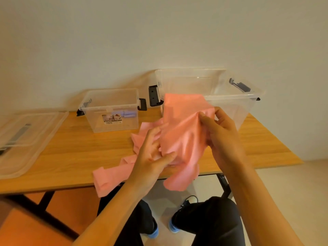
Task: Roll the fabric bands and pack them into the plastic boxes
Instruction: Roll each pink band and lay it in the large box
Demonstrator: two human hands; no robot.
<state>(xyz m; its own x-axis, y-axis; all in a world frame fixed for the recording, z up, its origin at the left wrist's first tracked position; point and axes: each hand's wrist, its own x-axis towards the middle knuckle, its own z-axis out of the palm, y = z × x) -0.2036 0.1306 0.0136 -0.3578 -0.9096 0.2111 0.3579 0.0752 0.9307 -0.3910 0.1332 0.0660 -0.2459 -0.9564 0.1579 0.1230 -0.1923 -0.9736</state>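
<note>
Above the worktop [79, 144], the grip of the left hand [152, 154] pinches the pink band [182, 134] low, that of the right hand [222, 133] its upper edge, likely straightening it for rolling.

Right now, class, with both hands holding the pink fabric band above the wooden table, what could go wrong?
The pink fabric band is bunched between the left hand and right hand, so the roll may start crooked. Its loose end hangs past the front edge of the wooden table and might slide off.
</note>
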